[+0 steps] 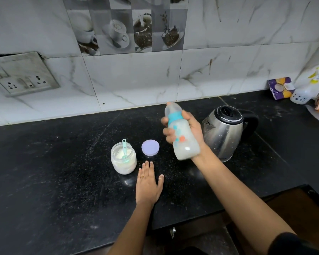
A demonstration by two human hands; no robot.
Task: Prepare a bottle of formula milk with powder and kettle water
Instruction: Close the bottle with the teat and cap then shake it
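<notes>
Above the black counter (44, 172), the right hand (187, 131) is gripping a capped baby bottle (180, 133) of cloudy milk, holding it tilted in the air just in front of the steel kettle (226, 131). Nearer the person, the left hand (148, 183) is lying flat on the counter with fingers straight and holding nothing, just beside the open powder jar (123, 161), where a teal scoop (124, 147) is standing, and near the purple lid (150, 148) lying beyond its fingertips.

Right hand (187, 132) grips a tilted, milky bottle (181, 133) above the counter (63, 172), beside the kettle (224, 131); left hand (148, 183) rests flat near the open jar (123, 159).
</notes>
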